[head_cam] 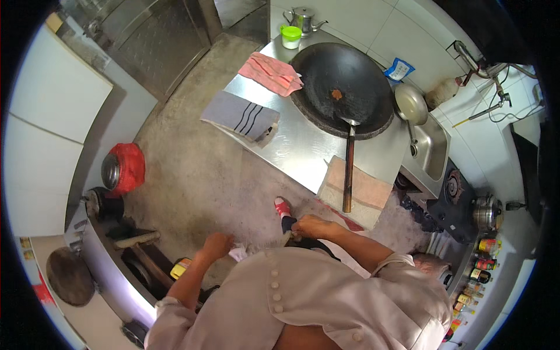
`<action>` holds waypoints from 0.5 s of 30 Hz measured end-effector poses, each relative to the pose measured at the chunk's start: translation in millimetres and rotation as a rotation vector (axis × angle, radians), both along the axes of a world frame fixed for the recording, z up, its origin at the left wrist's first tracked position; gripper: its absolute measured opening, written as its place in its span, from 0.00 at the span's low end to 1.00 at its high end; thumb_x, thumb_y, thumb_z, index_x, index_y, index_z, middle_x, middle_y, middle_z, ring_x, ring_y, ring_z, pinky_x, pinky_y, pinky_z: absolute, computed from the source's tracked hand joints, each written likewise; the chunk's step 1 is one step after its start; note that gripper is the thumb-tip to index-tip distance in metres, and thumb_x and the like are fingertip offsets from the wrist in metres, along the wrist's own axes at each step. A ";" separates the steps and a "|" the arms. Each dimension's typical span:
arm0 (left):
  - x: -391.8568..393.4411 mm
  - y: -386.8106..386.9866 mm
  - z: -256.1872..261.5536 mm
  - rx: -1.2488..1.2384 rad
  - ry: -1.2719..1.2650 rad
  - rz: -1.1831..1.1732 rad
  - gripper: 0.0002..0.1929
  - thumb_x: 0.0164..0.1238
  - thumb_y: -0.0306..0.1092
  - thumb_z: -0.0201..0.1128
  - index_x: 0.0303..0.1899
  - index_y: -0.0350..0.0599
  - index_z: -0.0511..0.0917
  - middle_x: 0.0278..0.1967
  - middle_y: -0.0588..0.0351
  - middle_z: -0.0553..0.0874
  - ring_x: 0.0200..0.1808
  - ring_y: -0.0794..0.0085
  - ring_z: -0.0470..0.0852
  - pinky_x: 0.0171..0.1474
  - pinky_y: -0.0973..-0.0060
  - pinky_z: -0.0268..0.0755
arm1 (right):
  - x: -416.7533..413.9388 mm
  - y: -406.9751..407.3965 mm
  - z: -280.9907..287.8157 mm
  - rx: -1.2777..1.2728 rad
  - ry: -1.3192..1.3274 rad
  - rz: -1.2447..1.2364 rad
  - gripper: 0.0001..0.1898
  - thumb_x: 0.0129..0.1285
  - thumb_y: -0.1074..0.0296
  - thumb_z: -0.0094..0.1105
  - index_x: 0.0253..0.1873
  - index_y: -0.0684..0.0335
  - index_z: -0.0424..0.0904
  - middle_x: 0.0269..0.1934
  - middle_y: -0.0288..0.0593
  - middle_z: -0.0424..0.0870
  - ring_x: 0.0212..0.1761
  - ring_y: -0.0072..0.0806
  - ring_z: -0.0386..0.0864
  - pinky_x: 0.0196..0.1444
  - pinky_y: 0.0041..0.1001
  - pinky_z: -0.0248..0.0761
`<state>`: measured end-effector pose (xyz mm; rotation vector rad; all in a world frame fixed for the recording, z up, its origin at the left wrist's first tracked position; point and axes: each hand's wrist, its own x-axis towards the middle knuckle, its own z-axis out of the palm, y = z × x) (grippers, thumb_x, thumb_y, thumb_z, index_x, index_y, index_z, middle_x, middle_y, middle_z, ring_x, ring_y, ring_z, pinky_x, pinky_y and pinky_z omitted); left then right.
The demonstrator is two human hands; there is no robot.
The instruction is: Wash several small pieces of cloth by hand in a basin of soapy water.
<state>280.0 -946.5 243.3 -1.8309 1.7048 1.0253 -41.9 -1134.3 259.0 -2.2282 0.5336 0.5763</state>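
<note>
My left hand point(217, 246) is low in front of my body, fingers bent, beside a small whitish item point(238, 253) that may be plastic or cloth. Whether it grips that item is unclear. With its fingers curled, my right hand point(314, 226) is at waist height above a dark trouser leg; its fingertips are partly hidden. Beyond it stands a steel-topped counter point(297, 157) with a large black wok point(350, 74) holding a small orange-brown patch of food or residue point(336, 94). A wok spatula point(348, 170) rests on the wok's rim, its wooden handle over a beige towel point(358, 188).
A grey striped towel point(243, 114) and a pink cloth point(271, 74) drape the counter's left edge. Behind are a green-lidded jar point(291, 37) and metal teapot point(303, 19). Right are a ladle point(411, 105), sink point(433, 153), gas stove point(455, 210) and bottles point(480, 275).
</note>
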 end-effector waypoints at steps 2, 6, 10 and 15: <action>15.8 15.9 -22.0 -0.403 0.301 -0.181 0.06 0.64 0.36 0.60 0.36 0.47 0.82 0.38 0.46 0.86 0.40 0.57 0.85 0.38 0.63 0.75 | -10.4 2.5 -10.4 0.093 -0.128 0.074 0.07 0.60 0.65 0.56 0.37 0.61 0.80 0.31 0.55 0.81 0.35 0.48 0.82 0.37 0.45 0.71; 38.1 -41.0 -11.6 -0.232 0.431 0.514 0.05 0.61 0.31 0.63 0.37 0.45 0.82 0.31 0.52 0.86 0.34 0.63 0.86 0.34 0.69 0.75 | -21.3 -15.7 -20.3 0.091 -0.317 -0.291 0.10 0.62 0.58 0.60 0.38 0.59 0.82 0.31 0.50 0.83 0.34 0.46 0.81 0.36 0.38 0.73; 27.0 -118.4 62.1 -0.112 0.419 0.619 0.04 0.58 0.31 0.64 0.34 0.45 0.82 0.26 0.52 0.84 0.26 0.70 0.85 0.34 0.69 0.75 | -14.6 -54.2 28.9 0.281 -0.160 -0.484 0.10 0.61 0.59 0.62 0.38 0.59 0.83 0.31 0.48 0.83 0.33 0.37 0.83 0.37 0.33 0.74; 19.7 -161.0 65.5 0.044 0.431 0.106 0.05 0.61 0.30 0.60 0.35 0.48 0.83 0.24 0.57 0.85 0.21 0.74 0.82 0.30 0.71 0.74 | -26.6 -63.5 4.3 0.488 -0.432 -0.709 0.06 0.62 0.65 0.63 0.38 0.60 0.84 0.27 0.36 0.84 0.30 0.18 0.78 0.37 0.24 0.72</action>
